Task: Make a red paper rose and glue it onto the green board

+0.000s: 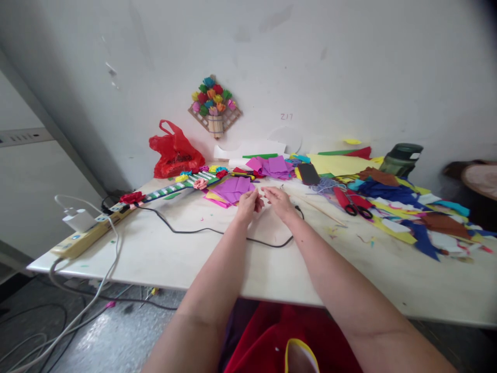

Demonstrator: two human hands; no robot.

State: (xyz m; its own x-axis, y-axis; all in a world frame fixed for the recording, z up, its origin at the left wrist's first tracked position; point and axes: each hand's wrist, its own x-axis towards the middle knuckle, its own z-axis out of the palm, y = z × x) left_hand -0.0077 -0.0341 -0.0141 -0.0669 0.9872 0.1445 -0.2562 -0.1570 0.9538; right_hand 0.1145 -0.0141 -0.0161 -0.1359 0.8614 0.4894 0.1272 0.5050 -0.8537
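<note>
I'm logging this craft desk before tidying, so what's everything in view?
Red plastic bag: one, back left by the wall.
Paper-flower wall basket: one, multicoloured, on the wall.
Purple paper squares: one stack, just beyond the hands.
Red-handled scissors: one, right of the hands.
Beige power strip: one, left table edge.
Dark green bottle: one, back right.
Black cable: one, across the table.
Left hand, right hand: close together, pinching something too small to identify.
</note>
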